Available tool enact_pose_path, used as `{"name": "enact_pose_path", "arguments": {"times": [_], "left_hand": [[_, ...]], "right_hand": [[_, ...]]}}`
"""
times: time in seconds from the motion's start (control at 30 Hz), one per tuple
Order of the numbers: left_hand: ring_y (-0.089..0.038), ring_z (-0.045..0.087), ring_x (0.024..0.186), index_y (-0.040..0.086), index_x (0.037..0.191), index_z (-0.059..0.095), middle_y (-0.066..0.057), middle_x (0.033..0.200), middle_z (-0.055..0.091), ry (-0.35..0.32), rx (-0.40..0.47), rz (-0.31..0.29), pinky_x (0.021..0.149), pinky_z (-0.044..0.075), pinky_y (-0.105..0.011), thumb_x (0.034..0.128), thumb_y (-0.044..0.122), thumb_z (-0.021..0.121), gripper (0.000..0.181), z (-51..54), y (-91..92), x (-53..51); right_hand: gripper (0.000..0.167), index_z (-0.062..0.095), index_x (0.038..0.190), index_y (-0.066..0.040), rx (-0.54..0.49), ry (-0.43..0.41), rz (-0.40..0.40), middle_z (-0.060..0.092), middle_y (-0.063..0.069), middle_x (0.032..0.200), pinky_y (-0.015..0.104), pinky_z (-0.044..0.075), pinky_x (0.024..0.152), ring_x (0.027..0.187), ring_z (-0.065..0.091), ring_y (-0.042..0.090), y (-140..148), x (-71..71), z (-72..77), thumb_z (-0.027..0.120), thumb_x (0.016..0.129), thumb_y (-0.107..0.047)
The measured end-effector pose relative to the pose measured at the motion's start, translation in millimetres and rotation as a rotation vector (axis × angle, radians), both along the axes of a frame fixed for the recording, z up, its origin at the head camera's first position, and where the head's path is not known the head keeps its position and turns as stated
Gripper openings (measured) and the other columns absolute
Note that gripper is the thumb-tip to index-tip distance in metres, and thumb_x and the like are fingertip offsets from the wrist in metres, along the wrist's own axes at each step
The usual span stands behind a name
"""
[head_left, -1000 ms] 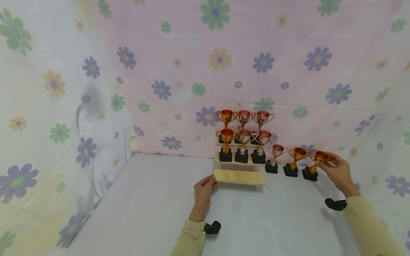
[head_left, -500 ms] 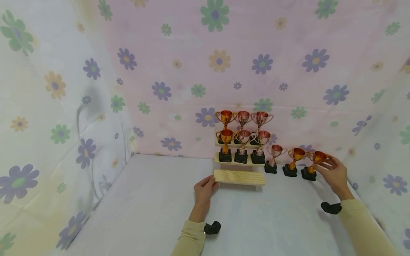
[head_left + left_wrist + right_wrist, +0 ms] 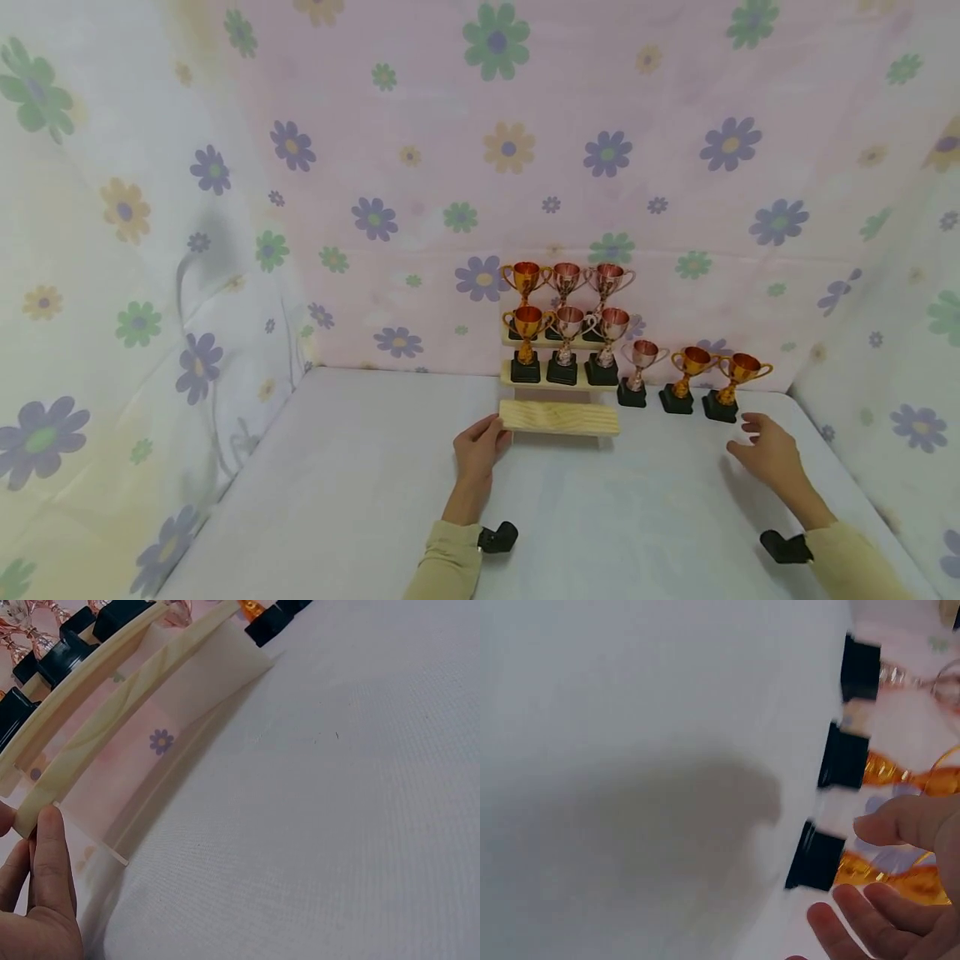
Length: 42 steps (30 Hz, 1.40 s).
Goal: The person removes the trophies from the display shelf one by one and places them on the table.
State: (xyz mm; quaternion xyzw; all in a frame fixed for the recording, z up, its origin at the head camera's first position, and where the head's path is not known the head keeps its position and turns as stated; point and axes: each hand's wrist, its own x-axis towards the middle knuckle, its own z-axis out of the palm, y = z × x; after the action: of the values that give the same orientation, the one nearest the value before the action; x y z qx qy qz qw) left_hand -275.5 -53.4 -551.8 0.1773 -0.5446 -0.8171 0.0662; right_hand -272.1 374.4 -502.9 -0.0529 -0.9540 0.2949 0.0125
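My left hand (image 3: 475, 454) pinches the left end of the lowest wooden shelf board (image 3: 558, 418) of a tiered display stand. In the left wrist view, fingertips and thumb hold that board's end (image 3: 34, 817). My right hand (image 3: 774, 458) hovers in front of the rightmost gold trophy cup (image 3: 738, 369), apart from it, fingers loosely bent and holding nothing. That cup stands upright on a black base (image 3: 816, 859). To its left stand another gold trophy cup (image 3: 693, 362) and a rose-coloured trophy cup (image 3: 643, 356).
The two upper boards carry several trophy cups: gold ones (image 3: 527, 323) on the left, rose-coloured ones (image 3: 612, 325) beside them. Nothing stands on the lowest board. A white-covered table (image 3: 360, 467) lies beneath, with flowered cloth (image 3: 405, 275) hanging behind and at the sides.
My right hand has let go of the rightmost gold trophy cup and drawn back toward me. The left hand has kept its hold on the board.
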Motion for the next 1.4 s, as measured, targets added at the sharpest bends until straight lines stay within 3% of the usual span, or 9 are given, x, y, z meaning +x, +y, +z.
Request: {"name": "enact_pose_path", "arguments": {"times": [0.13, 0.33, 0.43, 0.5, 0.67, 0.73, 1.17, 1.27, 1.4], "left_hand": [[-0.016, 0.071, 0.089, -0.011, 0.12, 0.066, -0.021, 0.111, 0.068, 0.007, -0.006, -0.001, 0.085, 0.063, -0.028, 0.0969, 0.003, 0.066, 0.027, 0.0, -1.1, 1.0], [-0.016, 0.071, 0.088, -0.01, 0.121, 0.066, -0.021, 0.111, 0.068, 0.001, -0.016, 0.0, 0.085, 0.063, -0.03, 0.0968, 0.004, 0.067, 0.028, -0.7, -2.6, 0.8], [-0.015, 0.071, 0.088, -0.01, 0.121, 0.066, -0.02, 0.112, 0.069, 0.003, -0.013, 0.0, 0.086, 0.063, -0.031, 0.0969, 0.005, 0.066, 0.029, -0.6, -3.3, 0.6], [-0.015, 0.071, 0.088, -0.01, 0.122, 0.066, -0.021, 0.112, 0.068, 0.001, -0.013, 0.001, 0.087, 0.063, -0.031, 0.097, 0.005, 0.066, 0.029, -0.3, -3.6, 1.5], [-0.016, 0.071, 0.09, -0.009, 0.121, 0.066, -0.022, 0.114, 0.067, -0.018, -0.01, -0.002, 0.086, 0.062, -0.029, 0.0971, 0.005, 0.066, 0.028, -2.2, -4.0, 1.9], [-0.016, 0.071, 0.09, -0.009, 0.121, 0.067, -0.022, 0.114, 0.067, -0.023, -0.008, -0.005, 0.085, 0.062, -0.028, 0.0971, 0.004, 0.066, 0.027, -3.1, -4.2, 1.5], [-0.016, 0.071, 0.09, -0.009, 0.121, 0.067, -0.021, 0.113, 0.068, -0.015, -0.006, -0.012, 0.084, 0.062, -0.026, 0.0969, 0.005, 0.066, 0.028, -5.0, -1.8, -1.3], [-0.015, 0.071, 0.088, -0.01, 0.121, 0.066, -0.021, 0.112, 0.068, -0.023, -0.012, -0.006, 0.082, 0.063, -0.026, 0.097, 0.004, 0.066, 0.028, -4.3, -0.9, -1.6], [-0.016, 0.071, 0.089, -0.01, 0.121, 0.067, -0.021, 0.112, 0.068, -0.022, -0.014, -0.005, 0.082, 0.063, -0.026, 0.0969, 0.005, 0.067, 0.028, -3.3, -0.6, -2.0]], "right_hand": [[0.058, 0.043, 0.133, 0.018, -0.012, 0.015, 0.103, 0.055, 0.041, 0.124, 0.061, 0.057, 0.088, 0.109, 0.056, 0.055, -22.8, 13.6, 3.5, 0.07, 0.093, -0.013], [0.051, 0.049, 0.133, 0.014, -0.061, 0.198, 0.198, 0.06, 0.035, 0.123, 0.063, 0.055, 0.091, 0.109, 0.06, 0.049, -68.7, 23.9, 8.1, 0.071, 0.092, -0.008], [0.059, 0.039, 0.142, 0.011, -0.139, 0.326, 0.187, 0.058, 0.033, 0.127, 0.063, 0.052, 0.097, 0.112, 0.06, 0.047, -93.0, 20.2, 13.3, 0.07, 0.094, -0.006], [0.066, 0.032, 0.149, 0.007, -0.209, 0.42, 0.169, 0.056, 0.031, 0.131, 0.043, 0.055, 0.102, 0.114, 0.059, 0.045, -107.6, 14.7, 16.7, 0.069, 0.096, -0.005], [0.071, 0.025, 0.156, -0.001, -0.38, 0.542, 0.151, 0.047, 0.027, 0.141, 0.043, 0.047, 0.112, 0.125, 0.053, 0.042, -136.5, -4.4, 37.3, 0.066, 0.098, -0.006], [0.072, 0.024, 0.156, -0.002, -0.441, 0.555, 0.153, 0.044, 0.026, 0.144, 0.061, 0.041, 0.11, 0.129, 0.05, 0.043, -145.0, -12.2, 48.5, 0.066, 0.098, -0.005], [0.078, 0.029, 0.155, -0.001, -0.624, 0.5, 0.162, 0.048, 0.023, 0.144, 0.056, 0.043, 0.114, 0.125, 0.053, 0.036, -168.9, -59.4, 82.7, 0.074, 0.093, -0.012], [0.074, 0.034, 0.154, -0.001, -0.6, 0.469, 0.165, 0.052, 0.022, 0.137, 0.05, 0.048, 0.111, 0.118, 0.056, 0.031, -170.5, -66.4, 83.6, 0.074, 0.094, -0.016], [0.068, 0.04, 0.152, -0.002, -0.598, 0.446, 0.179, 0.056, 0.02, 0.132, 0.024, 0.053, 0.102, 0.112, 0.056, 0.023, -172.3, -70.4, 84.7, 0.073, 0.095, -0.018]]}}
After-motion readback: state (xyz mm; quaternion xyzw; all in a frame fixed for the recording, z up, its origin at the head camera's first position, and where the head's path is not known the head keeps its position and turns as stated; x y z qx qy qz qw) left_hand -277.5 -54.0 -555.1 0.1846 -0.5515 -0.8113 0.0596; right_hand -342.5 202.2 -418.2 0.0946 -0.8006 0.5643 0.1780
